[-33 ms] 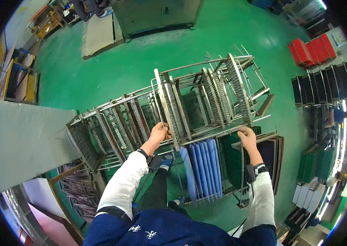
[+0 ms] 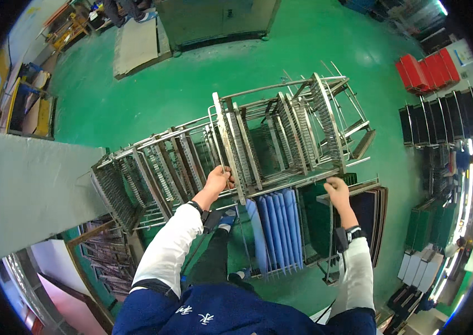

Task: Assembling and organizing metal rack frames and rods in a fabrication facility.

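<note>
Grey slotted-metal rack (image 2: 291,134), just beyond thin upright blue panels (image 2: 279,229); left hand (image 2: 218,181) clamped on its near left edge; right hand (image 2: 337,193) by its right corner, contact unclear; handling apparently unfinished, grip unreleased.

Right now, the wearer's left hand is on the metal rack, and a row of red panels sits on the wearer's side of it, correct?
Only the colour is wrong: the head view shows blue panels on the wearer's side of the metal rack; the left hand is on it.
</note>
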`<state>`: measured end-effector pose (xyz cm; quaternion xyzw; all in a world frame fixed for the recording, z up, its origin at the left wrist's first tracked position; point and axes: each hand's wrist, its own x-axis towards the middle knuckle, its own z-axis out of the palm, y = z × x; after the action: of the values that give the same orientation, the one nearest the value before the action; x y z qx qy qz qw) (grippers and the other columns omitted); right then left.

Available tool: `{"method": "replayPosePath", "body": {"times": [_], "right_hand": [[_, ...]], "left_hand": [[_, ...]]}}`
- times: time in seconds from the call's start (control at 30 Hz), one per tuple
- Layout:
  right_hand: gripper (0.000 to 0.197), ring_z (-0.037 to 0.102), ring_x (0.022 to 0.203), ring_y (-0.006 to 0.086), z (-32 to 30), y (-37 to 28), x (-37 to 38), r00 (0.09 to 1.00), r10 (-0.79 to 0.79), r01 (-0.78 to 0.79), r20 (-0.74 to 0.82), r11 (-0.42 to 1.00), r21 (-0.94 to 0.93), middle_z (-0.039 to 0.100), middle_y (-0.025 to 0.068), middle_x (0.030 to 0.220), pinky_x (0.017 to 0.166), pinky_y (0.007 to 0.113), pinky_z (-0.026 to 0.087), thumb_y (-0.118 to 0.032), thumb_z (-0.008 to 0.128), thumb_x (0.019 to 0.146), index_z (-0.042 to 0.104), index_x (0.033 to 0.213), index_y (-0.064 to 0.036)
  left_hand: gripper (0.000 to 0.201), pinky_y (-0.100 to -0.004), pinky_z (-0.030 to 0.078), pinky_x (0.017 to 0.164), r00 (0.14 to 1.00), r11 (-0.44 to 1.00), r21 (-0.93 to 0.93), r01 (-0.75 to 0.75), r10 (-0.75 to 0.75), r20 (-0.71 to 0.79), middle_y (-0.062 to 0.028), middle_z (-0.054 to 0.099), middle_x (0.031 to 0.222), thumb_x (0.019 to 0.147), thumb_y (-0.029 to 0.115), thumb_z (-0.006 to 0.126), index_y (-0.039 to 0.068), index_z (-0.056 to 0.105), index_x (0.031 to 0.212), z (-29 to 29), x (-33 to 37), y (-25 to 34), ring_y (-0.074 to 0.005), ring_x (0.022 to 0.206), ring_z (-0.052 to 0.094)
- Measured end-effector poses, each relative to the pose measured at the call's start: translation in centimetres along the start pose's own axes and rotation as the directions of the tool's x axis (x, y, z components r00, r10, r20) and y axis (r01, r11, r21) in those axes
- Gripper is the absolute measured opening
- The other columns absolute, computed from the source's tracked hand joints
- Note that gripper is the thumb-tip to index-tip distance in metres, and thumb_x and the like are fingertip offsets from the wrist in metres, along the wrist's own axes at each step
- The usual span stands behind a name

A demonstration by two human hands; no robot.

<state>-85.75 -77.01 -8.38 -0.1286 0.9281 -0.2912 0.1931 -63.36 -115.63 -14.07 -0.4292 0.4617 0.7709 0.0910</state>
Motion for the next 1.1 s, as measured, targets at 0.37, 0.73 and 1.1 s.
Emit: {"method": "replayPosePath", "body": {"times": [0.37,0.73,1.1], "right_hand": [[0.017,0.058,0.065,0.0101,7.2,6.0,-13.1,0.951,0.131,-0.201,0.28,0.951,0.236,0.065,0.0033,0.077,0.056,0.025,0.046,-0.014,0.067,0.082,0.068,0.095,-0.0014],[0.016,0.063,0.065,0.0141,13.0,8.6,-31.4,0.738,0.335,-0.462,0.586,0.884,0.076,0.068,0.0096,0.08,0.059,0.027,0.053,-0.009,0.065,0.084,0.065,0.096,0.0028],[0.019,0.064,0.068,0.0143,11.1,6.9,-35.6,0.798,0.258,-0.384,0.545,0.914,0.129,0.068,0.0069,0.082,0.059,0.028,0.051,-0.014,0.061,0.088,0.066,0.099,-0.0001]], "left_hand": [[0.032,-0.0302,0.051,0.065,1.0,0.986,0.166,-0.006,0.007,-0.004,-0.0079,0.066,0.092,0.093,0.03,0.06,0.004,0.057,0.111,-3.1,-3.9,-4.4,-0.0152,0.072,0.062],[0.025,-0.0303,0.05,0.06,0.949,0.956,0.197,0.216,-0.158,-0.273,-0.0047,0.064,0.085,0.09,0.027,0.064,0.007,0.061,0.104,-14.8,-20.8,-20.0,-0.0153,0.067,0.06],[0.022,-0.0302,0.049,0.059,0.918,0.995,0.037,0.091,-0.069,-0.392,-0.0067,0.064,0.088,0.092,0.026,0.062,0.007,0.059,0.104,-22.0,-32.0,-23.9,-0.0156,0.067,0.06]]}}
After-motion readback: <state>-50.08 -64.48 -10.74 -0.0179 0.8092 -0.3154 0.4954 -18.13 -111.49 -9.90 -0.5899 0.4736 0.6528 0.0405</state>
